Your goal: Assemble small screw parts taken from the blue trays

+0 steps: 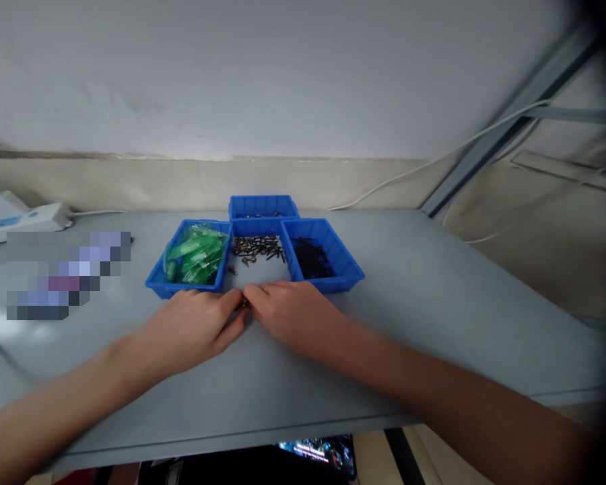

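Note:
My left hand (199,330) and my right hand (287,313) meet fingertip to fingertip above the grey table, in front of the bins. Both are closed in a pinch around a small dark metal piece (243,304), mostly hidden by the fingers. Just beyond them lies a spread of small brass-and-black metal parts (256,248) between the bins. On the left, a blue bin (156,286) holds green plastic packets (196,252). To the right, another blue bin (351,266) contains thin black pieces (310,257).
A third blue bin (263,205) with small parts stands behind. At far left are a white power strip (35,219) and a blurred-out object (75,273). A white cable (398,178) runs up to a metal frame (505,121). A lit phone (328,455) shows below the table edge.

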The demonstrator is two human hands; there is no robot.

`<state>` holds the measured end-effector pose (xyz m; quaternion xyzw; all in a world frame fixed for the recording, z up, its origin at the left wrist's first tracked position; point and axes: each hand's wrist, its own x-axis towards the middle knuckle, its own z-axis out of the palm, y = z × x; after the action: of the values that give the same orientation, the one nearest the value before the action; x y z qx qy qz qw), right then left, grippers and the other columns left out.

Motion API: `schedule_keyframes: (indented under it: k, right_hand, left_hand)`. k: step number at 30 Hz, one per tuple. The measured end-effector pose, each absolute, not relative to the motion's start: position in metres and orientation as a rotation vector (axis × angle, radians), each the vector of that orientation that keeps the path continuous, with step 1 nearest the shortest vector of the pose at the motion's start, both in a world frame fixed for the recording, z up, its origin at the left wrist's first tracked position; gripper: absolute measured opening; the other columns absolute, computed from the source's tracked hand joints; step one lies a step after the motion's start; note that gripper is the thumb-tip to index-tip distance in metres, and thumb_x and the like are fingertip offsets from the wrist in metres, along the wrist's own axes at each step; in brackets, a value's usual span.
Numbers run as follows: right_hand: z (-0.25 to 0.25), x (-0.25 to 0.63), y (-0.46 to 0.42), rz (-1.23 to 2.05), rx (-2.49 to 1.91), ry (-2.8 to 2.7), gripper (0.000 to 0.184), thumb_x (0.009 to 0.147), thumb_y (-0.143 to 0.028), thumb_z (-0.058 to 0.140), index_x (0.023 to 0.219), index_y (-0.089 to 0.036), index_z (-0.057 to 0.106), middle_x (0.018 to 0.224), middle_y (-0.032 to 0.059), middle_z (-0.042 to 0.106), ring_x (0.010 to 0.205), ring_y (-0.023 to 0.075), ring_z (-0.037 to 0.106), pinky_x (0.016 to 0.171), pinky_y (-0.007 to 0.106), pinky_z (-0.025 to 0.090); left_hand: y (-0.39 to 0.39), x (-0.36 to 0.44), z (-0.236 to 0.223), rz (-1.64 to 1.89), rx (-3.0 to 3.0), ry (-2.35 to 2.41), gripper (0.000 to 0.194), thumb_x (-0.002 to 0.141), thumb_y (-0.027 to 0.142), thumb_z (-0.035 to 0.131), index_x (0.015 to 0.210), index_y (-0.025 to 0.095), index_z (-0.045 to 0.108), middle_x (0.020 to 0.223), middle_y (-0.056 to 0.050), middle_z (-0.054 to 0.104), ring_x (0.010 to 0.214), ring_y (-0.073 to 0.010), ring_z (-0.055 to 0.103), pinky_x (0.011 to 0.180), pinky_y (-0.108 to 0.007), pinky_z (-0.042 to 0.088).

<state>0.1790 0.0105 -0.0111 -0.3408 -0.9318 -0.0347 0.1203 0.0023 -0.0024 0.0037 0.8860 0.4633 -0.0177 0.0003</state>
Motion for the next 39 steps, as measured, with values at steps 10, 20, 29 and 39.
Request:
schedule_keyframes:
  k: [10,20,29,39]
  right_hand:
    - [-0.0152,0.1774,0.0159,0.130,-1.028,-2.716,0.012,0.085,-0.013,0.038,0.085,-0.014,0.050,0.071,0.0025,0.060,0.055,0.0108,0.049,0.049,0.027,0.025]
    - [-0.0138,0.1771,0.0199,0.262,-0.993,-2.708,0.012,0.086,-0.013,0.039,0.079,-0.014,0.049,0.067,0.0004,0.057,0.057,0.0105,0.049,0.051,0.025,0.028]
    - [-0.0113,0.1762,0.0180,0.218,-1.022,-2.735,0.014,0.086,-0.014,0.039,0.078,-0.014,0.051,0.067,0.0009,0.057,0.056,0.0109,0.050,0.049,0.026,0.029]
    - [-0.0124,0.1770,0.0121,0.020,-1.117,-2.745,0.013,0.082,-0.018,0.042,0.081,-0.014,0.054,0.069,0.0033,0.062,0.053,0.0121,0.052,0.047,0.028,0.024]
  left_hand:
    - [-0.0029,0.0024,0.0054,0.038,2.849,1.435,0.026,0.088,0.034,0.034,0.083,0.016,0.051,0.062,-0.002,0.062,0.054,-0.0177,0.060,0.046,-0.026,0.033]
    - [-0.0037,0.0028,0.0070,0.064,2.900,1.383,0.022,0.088,0.029,0.033,0.081,0.016,0.050,0.060,-0.001,0.060,0.052,-0.0175,0.059,0.045,-0.026,0.031]
    - [-0.0033,0.0029,0.0059,0.069,2.914,1.368,0.021,0.088,0.030,0.035,0.081,0.016,0.050,0.058,0.000,0.058,0.051,-0.0161,0.058,0.044,-0.025,0.028]
    - [-0.0040,0.0017,0.0062,0.100,2.932,1.343,0.023,0.089,0.031,0.034,0.081,0.017,0.049,0.060,0.000,0.059,0.053,-0.0159,0.059,0.043,-0.025,0.029]
